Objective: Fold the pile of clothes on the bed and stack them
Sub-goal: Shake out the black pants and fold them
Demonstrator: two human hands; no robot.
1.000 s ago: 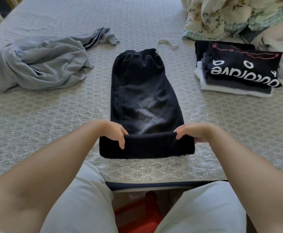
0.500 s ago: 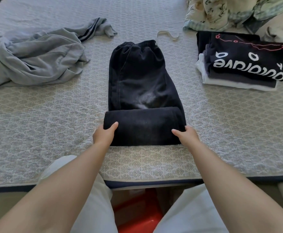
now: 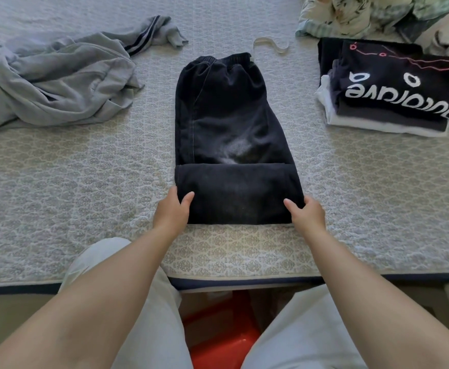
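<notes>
**Dark trousers half folded at the bed's near edge**

Quilted bedspread [image 3: 84, 182], pale grey-beige with a repeating medallion stitch, covers the whole surface ahead of the person, its near edge trimmed with a dark band.

Far up and to the left of the left hand lies a crumpled grey garment [image 3: 55, 81], soft and heavily creased, with a dark-striped cuff trailing toward the middle of the bed.

The left hand [image 3: 171, 211] reaches forward on a bare, nearly straight forearm and grasps the left end of the folded hem: thumb laid on top of the cloth, fingers out of sight at the edge beneath it. Between the two hands lie the black trousers [image 3: 228, 123], a thick, matte, faintly faded fabric, long and narrow, with a gathered elastic waistband at the far end. Their near end is turned over into a flat rectangular flap that the hands hold at either side.

The right hand [image 3: 307, 213] mirrors the left, thumb on top of the flap's right end, fingers curled round the edge.

Beyond the waistband a clear, curved plastic strip [image 3: 271, 46] rests on the quilt. Up and to the right of the right hand sits a folded stack [image 3: 393, 89]: a black shirt with white lettering over grey and white layers. Behind it is rumpled floral bedding [image 3: 364, 14].
</notes>
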